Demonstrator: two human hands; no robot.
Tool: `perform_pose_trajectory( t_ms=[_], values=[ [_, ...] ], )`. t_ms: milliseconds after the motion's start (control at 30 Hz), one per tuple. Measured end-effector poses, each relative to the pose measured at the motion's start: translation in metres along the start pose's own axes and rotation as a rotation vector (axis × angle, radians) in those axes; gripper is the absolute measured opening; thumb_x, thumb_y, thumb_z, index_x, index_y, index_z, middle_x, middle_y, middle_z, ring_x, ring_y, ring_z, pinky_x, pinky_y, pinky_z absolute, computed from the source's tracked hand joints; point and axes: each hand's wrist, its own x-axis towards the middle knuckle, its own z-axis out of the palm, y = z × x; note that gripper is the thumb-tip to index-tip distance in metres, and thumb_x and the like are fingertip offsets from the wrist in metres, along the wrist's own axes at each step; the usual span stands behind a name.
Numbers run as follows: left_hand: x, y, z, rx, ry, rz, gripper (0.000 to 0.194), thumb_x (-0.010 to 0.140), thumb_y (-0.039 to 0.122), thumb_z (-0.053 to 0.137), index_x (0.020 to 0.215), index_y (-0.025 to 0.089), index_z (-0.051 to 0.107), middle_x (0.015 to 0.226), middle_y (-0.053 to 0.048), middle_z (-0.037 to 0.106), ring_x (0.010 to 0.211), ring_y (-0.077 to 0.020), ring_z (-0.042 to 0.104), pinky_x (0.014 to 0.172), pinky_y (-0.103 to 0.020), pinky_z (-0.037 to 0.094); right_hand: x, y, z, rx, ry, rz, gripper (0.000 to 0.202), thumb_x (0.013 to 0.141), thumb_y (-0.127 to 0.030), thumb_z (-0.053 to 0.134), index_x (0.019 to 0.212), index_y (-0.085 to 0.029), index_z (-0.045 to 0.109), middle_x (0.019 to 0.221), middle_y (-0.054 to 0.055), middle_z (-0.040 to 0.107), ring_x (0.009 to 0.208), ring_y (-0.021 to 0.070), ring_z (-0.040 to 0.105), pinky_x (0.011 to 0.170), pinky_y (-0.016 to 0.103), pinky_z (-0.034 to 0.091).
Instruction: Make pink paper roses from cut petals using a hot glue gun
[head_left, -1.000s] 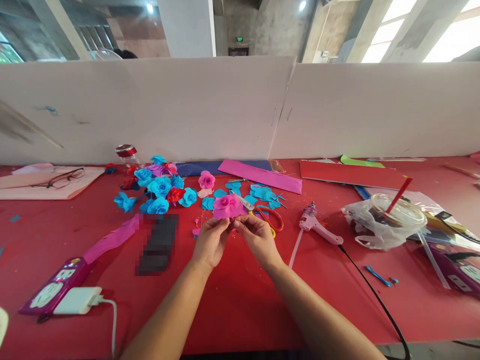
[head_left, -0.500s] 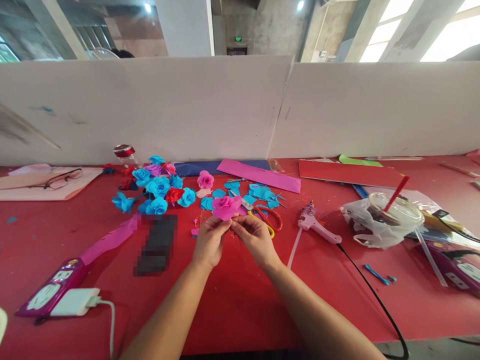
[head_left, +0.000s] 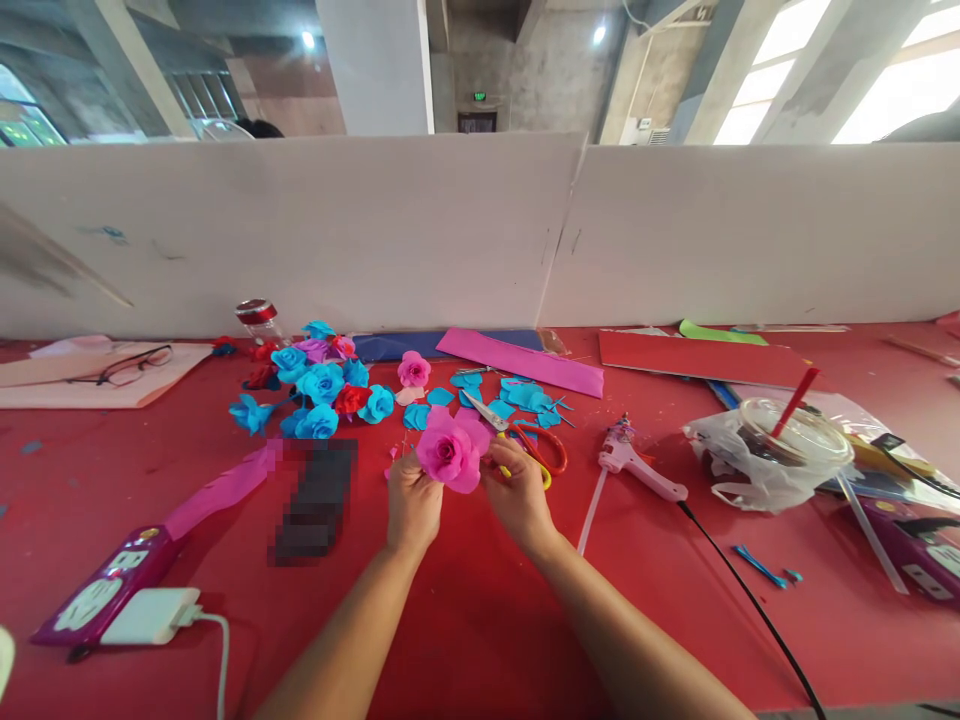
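A pink paper flower (head_left: 452, 448) faces me, its layered petals curled round a dark centre. My left hand (head_left: 415, 500) is closed on it from behind and below; the grip itself is hidden by the petals. At the flower's right edge, my right hand (head_left: 519, 492) has its thumb and fingers pinched together on an outer petal. Just behind the right hand lie scissors (head_left: 541, 450) with red and yellow handles. Beyond the flower are blue paper petals (head_left: 529, 396) and a smaller pink paper flower (head_left: 413, 369).
Finished blue, red and purple paper flowers (head_left: 321, 383) are heaped at the left, by a glass jar (head_left: 259, 315). To the right lie a pink glue gun (head_left: 637, 468) with its cord and a bagged drink cup (head_left: 787, 440). A power strip (head_left: 105, 590) sits front left.
The pink flower has been tipped so its open front faces me. My right hand has shifted from beneath the flower to its right edge. The camera view has tilted slightly up.
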Motion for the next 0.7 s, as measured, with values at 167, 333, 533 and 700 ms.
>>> perform_pose_trajectory(
  t_ms=[167, 333, 533, 700],
  values=[
    [-0.003, 0.004, 0.0, 0.09, -0.045, 0.046, 0.011, 0.064, 0.017, 0.075, 0.057, 0.022, 0.068, 0.056, 0.003, 0.057, 0.059, -0.0133, 0.044, 0.061, -0.023, 0.039, -0.002, 0.006, 0.0, -0.013, -0.011, 0.005, 0.019, 0.074, -0.014, 0.053, 0.071, -0.024, 0.07, 0.075, 0.003, 0.064, 0.073, 0.0191, 0.054, 0.069, 0.03, 0.042],
    [-0.004, 0.008, 0.002, 0.117, -0.076, 0.06, 0.019, 0.065, 0.016, 0.074, 0.05, 0.021, 0.063, 0.05, 0.003, 0.054, 0.062, -0.0162, 0.051, 0.067, -0.025, 0.042, -0.003, 0.009, -0.001, -0.056, -0.016, 0.013, 0.022, 0.071, -0.011, 0.047, 0.057, -0.021, 0.061, 0.061, 0.0, 0.053, 0.064, 0.016, 0.047, 0.063, 0.027, 0.039],
    [-0.006, 0.01, 0.003, 0.103, -0.063, 0.041, 0.018, 0.062, 0.015, 0.075, 0.049, 0.022, 0.065, 0.052, 0.002, 0.057, 0.064, -0.0177, 0.054, 0.067, -0.026, 0.043, -0.003, 0.007, -0.001, -0.028, 0.005, 0.035, 0.02, 0.068, -0.012, 0.048, 0.055, -0.02, 0.06, 0.059, 0.0, 0.053, 0.062, 0.0154, 0.045, 0.06, 0.027, 0.038],
    [-0.006, 0.015, 0.003, 0.001, -0.047, -0.051, 0.017, 0.058, 0.014, 0.078, 0.051, 0.023, 0.065, 0.053, 0.003, 0.059, 0.065, -0.017, 0.054, 0.066, -0.026, 0.044, -0.004, 0.004, 0.001, -0.001, 0.03, 0.018, 0.02, 0.072, -0.013, 0.052, 0.066, -0.023, 0.068, 0.069, 0.002, 0.064, 0.067, 0.0177, 0.053, 0.065, 0.029, 0.042]
  ],
)
